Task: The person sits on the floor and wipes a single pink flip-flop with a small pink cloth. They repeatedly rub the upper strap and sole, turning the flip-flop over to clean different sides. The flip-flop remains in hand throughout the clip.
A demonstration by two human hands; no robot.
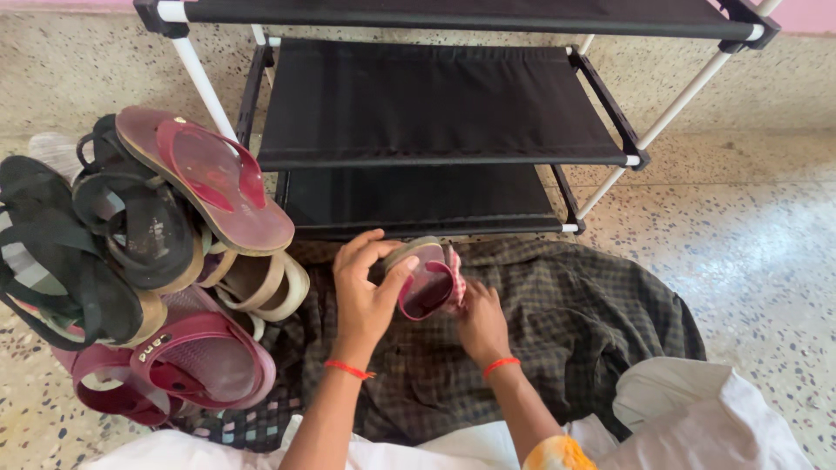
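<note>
Speckled floor (766,252), black shoe rack (435,104); left hand (366,292) and right hand (481,320) both gripping small pink sandal (428,283); heaped footwear (148,252) left, over checked cloth (566,331).

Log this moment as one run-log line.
left hand: holds pink sandal | right hand: wipes it with checked cloth | shoe pile: left | rack: ahead

Speckled terrazzo floor (766,252) carries everything. A dark checked cloth (566,322) lies spread on it at centre near. At left, a heap of footwear (148,252) rests partly on the cloth edge, partly on the floor. Beyond the cloth stands a shoe rack (435,104) with black fabric shelves on white tubes; visible shelves hold nothing.
</note>
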